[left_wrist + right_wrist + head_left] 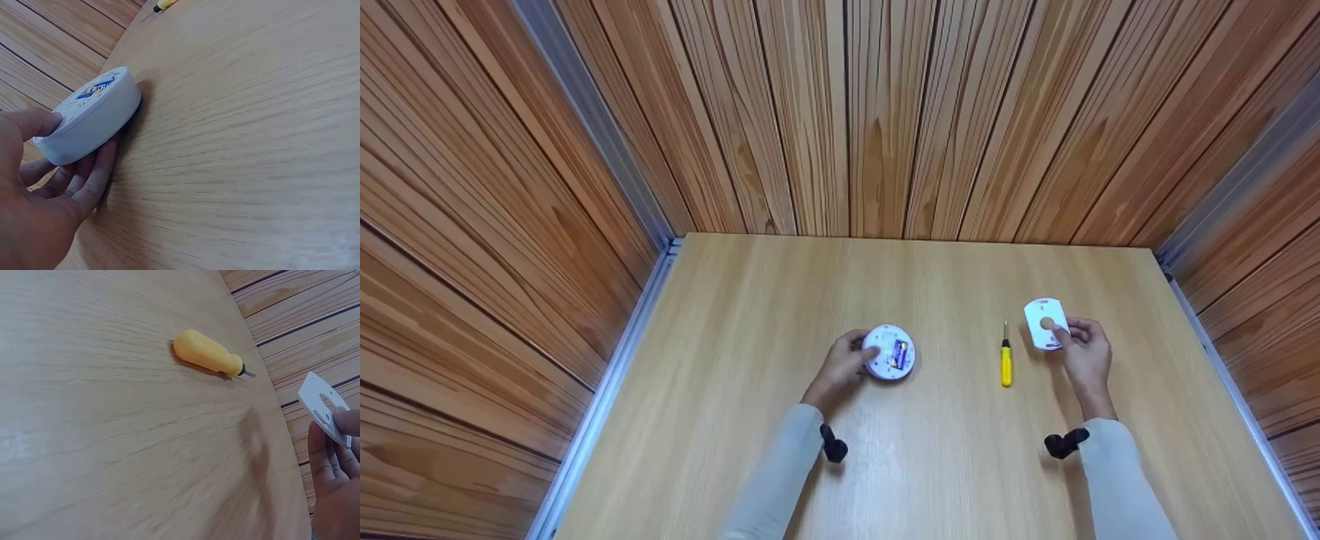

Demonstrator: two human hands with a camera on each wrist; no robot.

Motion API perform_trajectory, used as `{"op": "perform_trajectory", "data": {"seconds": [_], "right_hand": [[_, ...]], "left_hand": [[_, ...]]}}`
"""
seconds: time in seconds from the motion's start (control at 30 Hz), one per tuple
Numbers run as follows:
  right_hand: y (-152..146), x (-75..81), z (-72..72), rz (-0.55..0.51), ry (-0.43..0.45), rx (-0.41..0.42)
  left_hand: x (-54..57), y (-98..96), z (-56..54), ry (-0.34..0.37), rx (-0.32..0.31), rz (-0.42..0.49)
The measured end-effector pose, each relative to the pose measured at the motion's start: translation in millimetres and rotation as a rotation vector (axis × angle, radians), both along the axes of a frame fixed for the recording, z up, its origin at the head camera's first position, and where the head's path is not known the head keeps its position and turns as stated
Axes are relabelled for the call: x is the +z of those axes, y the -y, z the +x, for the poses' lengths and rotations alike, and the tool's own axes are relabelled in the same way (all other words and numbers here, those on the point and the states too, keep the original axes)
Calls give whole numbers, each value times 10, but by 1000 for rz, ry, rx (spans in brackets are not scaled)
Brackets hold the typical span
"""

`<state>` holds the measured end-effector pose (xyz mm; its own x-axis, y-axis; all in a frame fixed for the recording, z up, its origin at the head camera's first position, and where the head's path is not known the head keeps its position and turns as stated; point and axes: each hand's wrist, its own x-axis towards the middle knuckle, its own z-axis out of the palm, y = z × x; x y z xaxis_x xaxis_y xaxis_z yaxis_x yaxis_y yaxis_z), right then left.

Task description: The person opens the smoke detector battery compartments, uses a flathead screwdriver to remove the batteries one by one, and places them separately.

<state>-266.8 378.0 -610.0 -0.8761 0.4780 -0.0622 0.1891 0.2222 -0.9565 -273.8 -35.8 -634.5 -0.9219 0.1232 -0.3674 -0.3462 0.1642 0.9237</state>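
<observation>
A round white battery device [889, 366], shaped like a smoke alarm, is gripped at its left edge by my left hand [844, 366]. Its back faces up, with blue batteries [899, 354] showing in the compartment. In the left wrist view, the thumb lies on the top face of the device [90, 126] and the fingers are beneath it. My right hand [1087, 358] pinches a white mounting plate [1044, 339] with a round hole in it. From the right wrist view, the plate [315, 396] is raised off the table, thumb on one face.
Between the hands, nearer the right, a yellow-handled screwdriver [1006, 364] lies on the wooden table [750, 315], its tip pointing to the back. Wood-panelled walls [877, 120] stand behind and at both sides. A metal rail [607, 375] runs along the left edge.
</observation>
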Motion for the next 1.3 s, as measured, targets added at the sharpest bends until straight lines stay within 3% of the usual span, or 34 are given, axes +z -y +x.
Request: {"op": "perform_trajectory", "data": {"seconds": [0.37,0.63,1.07,1.3], "right_hand": [[-35,-91,34,-13,71,-12],[-57,-140,68,-44,102,-26],[-83,-198,69,22,143,-15],[-79,-222,115,155,174,-11]], "left_hand": [[-5,-7,5,16,6,-8],[-30,6,-14,-52,-5,18],[-29,10,-26,-36,-8,4],[-19,7,-22,-21,-8,-4]]}}
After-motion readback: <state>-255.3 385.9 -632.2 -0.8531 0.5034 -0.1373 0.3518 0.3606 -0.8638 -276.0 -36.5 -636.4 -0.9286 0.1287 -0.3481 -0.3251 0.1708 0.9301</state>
